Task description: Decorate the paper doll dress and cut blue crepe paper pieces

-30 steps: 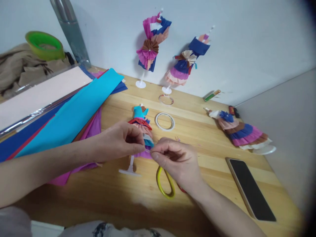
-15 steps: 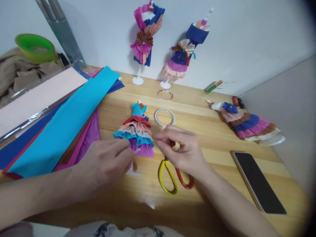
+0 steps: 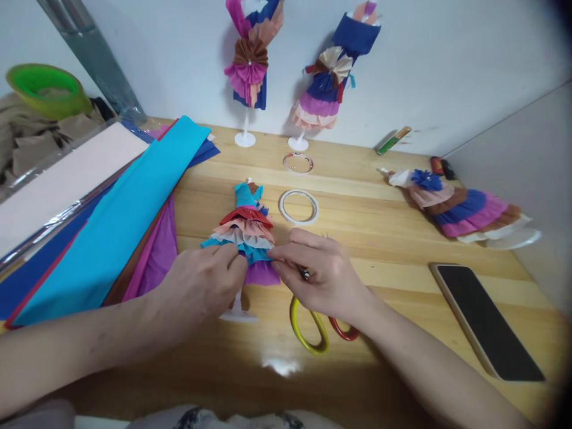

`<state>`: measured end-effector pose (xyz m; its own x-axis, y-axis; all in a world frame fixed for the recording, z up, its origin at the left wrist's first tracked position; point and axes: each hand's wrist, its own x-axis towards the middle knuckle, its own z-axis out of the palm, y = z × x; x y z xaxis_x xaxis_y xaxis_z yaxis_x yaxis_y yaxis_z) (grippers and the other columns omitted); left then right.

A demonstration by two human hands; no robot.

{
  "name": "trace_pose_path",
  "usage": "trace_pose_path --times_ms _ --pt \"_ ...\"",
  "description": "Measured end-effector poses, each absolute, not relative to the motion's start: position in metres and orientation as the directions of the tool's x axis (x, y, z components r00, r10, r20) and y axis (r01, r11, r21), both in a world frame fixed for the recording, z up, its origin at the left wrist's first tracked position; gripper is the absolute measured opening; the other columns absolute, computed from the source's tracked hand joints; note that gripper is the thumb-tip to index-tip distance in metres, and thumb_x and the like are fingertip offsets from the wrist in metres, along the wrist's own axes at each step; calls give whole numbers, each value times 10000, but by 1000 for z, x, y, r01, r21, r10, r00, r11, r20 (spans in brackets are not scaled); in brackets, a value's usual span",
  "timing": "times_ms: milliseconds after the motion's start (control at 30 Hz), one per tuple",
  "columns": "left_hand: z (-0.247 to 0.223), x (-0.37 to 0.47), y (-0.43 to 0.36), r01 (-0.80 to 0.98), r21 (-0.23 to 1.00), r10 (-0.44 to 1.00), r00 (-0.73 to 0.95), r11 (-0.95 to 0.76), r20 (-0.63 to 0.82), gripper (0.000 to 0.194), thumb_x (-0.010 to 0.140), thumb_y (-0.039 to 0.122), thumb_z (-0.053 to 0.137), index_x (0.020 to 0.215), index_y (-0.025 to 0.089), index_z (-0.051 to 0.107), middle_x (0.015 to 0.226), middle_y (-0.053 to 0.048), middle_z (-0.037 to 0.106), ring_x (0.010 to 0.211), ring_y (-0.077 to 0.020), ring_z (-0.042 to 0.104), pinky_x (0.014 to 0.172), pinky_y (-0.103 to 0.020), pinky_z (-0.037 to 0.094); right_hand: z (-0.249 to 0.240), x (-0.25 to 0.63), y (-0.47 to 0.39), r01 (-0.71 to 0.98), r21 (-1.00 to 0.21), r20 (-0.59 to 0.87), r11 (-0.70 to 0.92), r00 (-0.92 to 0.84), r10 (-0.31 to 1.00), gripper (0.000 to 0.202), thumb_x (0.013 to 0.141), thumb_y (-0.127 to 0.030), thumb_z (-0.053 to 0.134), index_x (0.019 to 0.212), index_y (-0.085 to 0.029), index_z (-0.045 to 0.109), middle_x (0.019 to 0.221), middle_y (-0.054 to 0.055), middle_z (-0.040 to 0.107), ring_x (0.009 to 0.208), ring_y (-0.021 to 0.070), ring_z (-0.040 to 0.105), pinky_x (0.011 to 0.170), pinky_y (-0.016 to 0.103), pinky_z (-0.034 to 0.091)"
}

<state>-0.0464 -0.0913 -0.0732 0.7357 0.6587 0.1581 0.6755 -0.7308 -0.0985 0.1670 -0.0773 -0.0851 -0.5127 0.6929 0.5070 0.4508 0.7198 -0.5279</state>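
We cannot see the head of the upright doll in the pink-and-brown dress, cut off by the top edge. The right hand covers the scissors' blades; the left hand's fingertips are hidden. The bottle's top lies out of frame.

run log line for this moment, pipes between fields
left hand: at layered dress, grip hidden | right hand: fingertips at teal ruffle | scissors: table, partly behind right hand
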Motion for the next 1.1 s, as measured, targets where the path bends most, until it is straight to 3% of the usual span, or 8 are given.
trace_pose_path --times_ms 167,300,467,667,933,1100 --pt "-70 -41 -91 712 -69 703 701 -699 121 230 806 45 422 633 177 494 562 5 487 451 -130 437 413 -264 224 -89 162 -78 476 -487 536 732 -499 681 150 816 -58 536 848 -171 629 707 4 529 591 104 499 503 213 407" --pt "-76 -39 -89 723 -77 709 689 -686 152 208 803 41 416 676 181 501 582 1 482 492 -153 476 420 -280 240 -92 156 -78 516 -419 558 747 -503 660 142 826 -76 525 866 -171 622 803 48 612 709 144 578 571 241 468" --pt "-73 -37 -85 724 -37 713 686 -689 146 210 804 40 438 655 180 488 577 1 482 497 -140 466 426 -273 243 -97 149 -78 526 -330 571 784 -550 609 253 833 -40 470 968 -193 618 834 46 649 818 161 615 661 253 492" --pt "-69 -35 -84 746 -18 739 662 -666 125 235 791 14 414 649 177 505 589 -9 515 517 -147 504 424 -267 274 -98 144 -78 553 -268 595 789 -549 587 220 817 -30 462 859 -195 602 717 21 611 720 155 585 617 255 450" --pt "-66 -35 -86 781 2 780 623 -624 -60 166 727 22 483 721 168 560 693 -24 604 575 -163 571 456 -261 333 -101 144 -78 574 -262 561 776 -563 607 163 842 -141 455 773 -162 601 709 33 566 623 140 478 549 260 341" --pt "-64 -33 -85 778 -38 778 625 -628 -62 186 769 40 485 639 163 537 600 -6 542 538 -147 542 444 -251 302 -100 144 -79 598 -240 519 764 -586 622 175 859 -164 451 744 -172 583 721 36 561 636 144 465 564 263 327"
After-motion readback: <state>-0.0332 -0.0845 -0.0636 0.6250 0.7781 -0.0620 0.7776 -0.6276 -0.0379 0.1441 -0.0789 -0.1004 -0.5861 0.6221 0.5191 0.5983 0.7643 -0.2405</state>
